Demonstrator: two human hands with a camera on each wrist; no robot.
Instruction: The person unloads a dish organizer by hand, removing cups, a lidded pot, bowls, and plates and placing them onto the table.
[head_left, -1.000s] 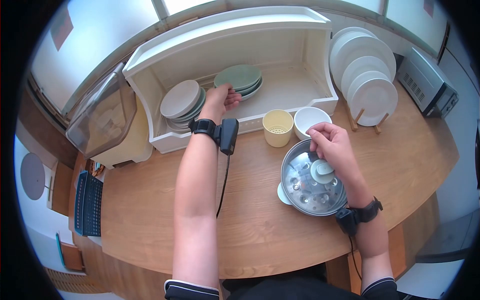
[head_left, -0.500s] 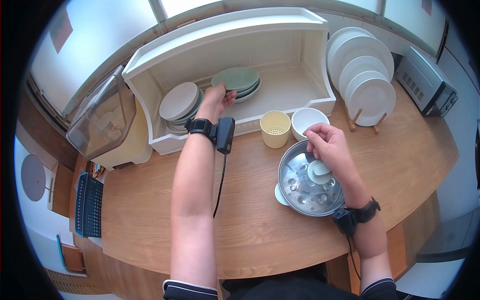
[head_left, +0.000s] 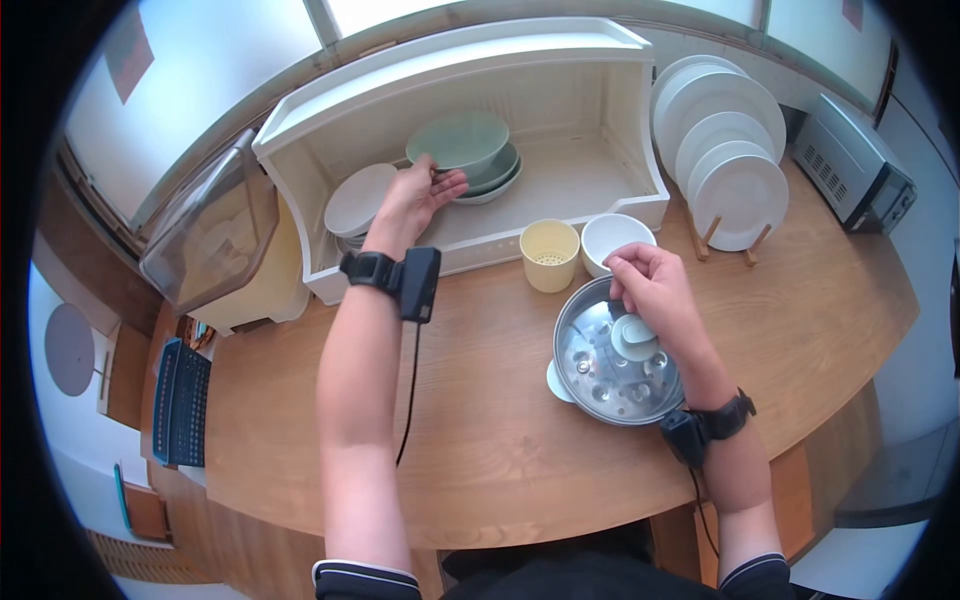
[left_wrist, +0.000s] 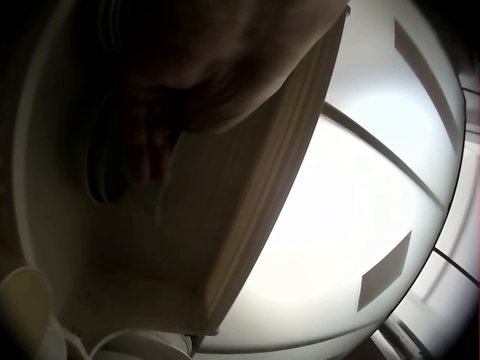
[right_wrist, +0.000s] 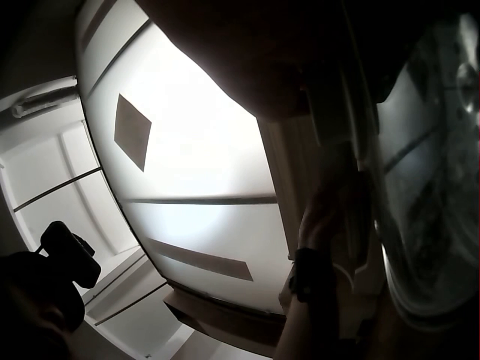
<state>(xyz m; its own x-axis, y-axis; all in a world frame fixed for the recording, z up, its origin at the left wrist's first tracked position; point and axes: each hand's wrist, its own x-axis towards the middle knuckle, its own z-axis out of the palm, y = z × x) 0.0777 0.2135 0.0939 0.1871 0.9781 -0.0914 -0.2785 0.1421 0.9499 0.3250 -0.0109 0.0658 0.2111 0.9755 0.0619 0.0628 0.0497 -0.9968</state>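
My left hand (head_left: 420,192) grips the near left edge of a pale green bowl (head_left: 465,138), thumb at the rim and fingers underneath. The bowl sits raised and tilted over a stack of green dishes (head_left: 505,172) in the white rack (head_left: 580,185). In the left wrist view, the left hand (left_wrist: 202,82) is dark and its hold is mostly hidden. Over a round pot with a clear lid (head_left: 590,375) hangs my right hand (head_left: 655,290), fingers loosely curled and nothing visible in them. The lid's pale knob (head_left: 634,338) is just below that hand.
Left in the rack is a pile of white plates (head_left: 358,200). A yellow cup (head_left: 549,255) and a white bowl (head_left: 618,236) stand before the rack. White plates (head_left: 740,195) stand upright at right, near a toaster oven (head_left: 850,165). A lidded bin (head_left: 215,240) is at left.
The left hand has taken hold of the top green bowl and raised it off the stack, shifting slightly left. The right hand has stayed above the pot lid.
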